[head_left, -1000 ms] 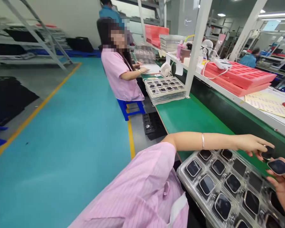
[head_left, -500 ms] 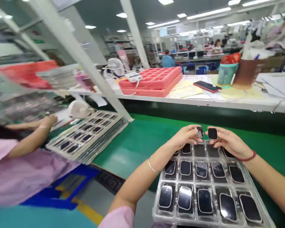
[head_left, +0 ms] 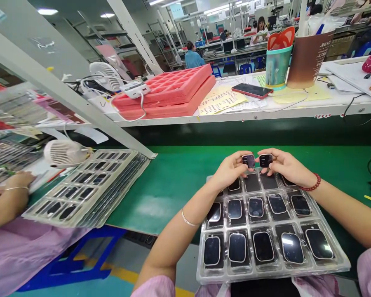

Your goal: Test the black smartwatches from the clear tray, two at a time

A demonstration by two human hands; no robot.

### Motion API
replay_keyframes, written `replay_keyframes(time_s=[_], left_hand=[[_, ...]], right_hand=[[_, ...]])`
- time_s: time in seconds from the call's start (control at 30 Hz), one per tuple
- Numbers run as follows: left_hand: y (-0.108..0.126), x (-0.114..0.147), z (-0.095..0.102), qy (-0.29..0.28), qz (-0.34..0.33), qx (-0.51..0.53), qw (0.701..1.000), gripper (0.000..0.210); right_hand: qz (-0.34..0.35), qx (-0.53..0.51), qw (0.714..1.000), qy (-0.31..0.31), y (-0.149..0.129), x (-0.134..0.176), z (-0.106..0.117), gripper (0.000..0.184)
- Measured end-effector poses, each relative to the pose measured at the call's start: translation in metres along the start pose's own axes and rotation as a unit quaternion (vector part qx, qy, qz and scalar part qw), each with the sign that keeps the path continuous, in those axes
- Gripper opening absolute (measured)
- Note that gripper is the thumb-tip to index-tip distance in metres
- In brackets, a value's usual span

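Observation:
Pinched in the fingers of my left hand (head_left: 231, 170) is a smartwatch (head_left: 249, 161) with a dark screen that shows faint marks. My right hand (head_left: 286, 167) grips a second smartwatch (head_left: 265, 160), its screen bearing small light text. The two watches are held side by side, a little apart, above the far edge of a clear plastic tray (head_left: 273, 275). Rows of strapless watches lie in the tray's compartments, each on a dark pad. Two far-row compartments below my hands hold no watch. The tray's near edge reaches over my lap.
Left on the green bench (head_left: 176, 185) stands a stack of similar trays (head_left: 89, 185), with a small fan (head_left: 66, 153) and a co-worker's arm (head_left: 10, 202) beyond. The shelf carries red foam trays (head_left: 170, 88), a phone (head_left: 252, 90) and a teal cup (head_left: 278, 68). Cables lie far right.
My view has swung, so the bench and shelf appear shifted left. Both watches now tilt toward me, and the right one shows text on its screen. The co-worker's arm sits further left.

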State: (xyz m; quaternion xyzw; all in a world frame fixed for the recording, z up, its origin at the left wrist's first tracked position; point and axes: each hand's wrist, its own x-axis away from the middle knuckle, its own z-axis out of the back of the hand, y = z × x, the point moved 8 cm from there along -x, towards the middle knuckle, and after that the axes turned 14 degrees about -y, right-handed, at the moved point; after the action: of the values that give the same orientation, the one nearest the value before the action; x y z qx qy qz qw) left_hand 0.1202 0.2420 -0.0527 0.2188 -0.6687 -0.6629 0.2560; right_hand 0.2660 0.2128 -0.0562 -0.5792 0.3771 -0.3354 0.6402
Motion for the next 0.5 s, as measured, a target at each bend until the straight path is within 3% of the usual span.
replay_keyframes(time_s=[0.37, 0.5], left_hand=[[-0.0016, 0.0003, 0.0054, 0.023, -0.009, -0.024, 0.999, 0.034], [-0.0007, -0.0009, 0.0033, 0.022, -0.01, -0.024, 0.999, 0.041]], right_hand=[[0.013, 0.007, 1.0, 0.015, -0.0057, 0.0049, 0.0019, 0.026], [0.031, 0.037, 0.999, 0.022, -0.0107, 0.006, 0.0009, 0.034]])
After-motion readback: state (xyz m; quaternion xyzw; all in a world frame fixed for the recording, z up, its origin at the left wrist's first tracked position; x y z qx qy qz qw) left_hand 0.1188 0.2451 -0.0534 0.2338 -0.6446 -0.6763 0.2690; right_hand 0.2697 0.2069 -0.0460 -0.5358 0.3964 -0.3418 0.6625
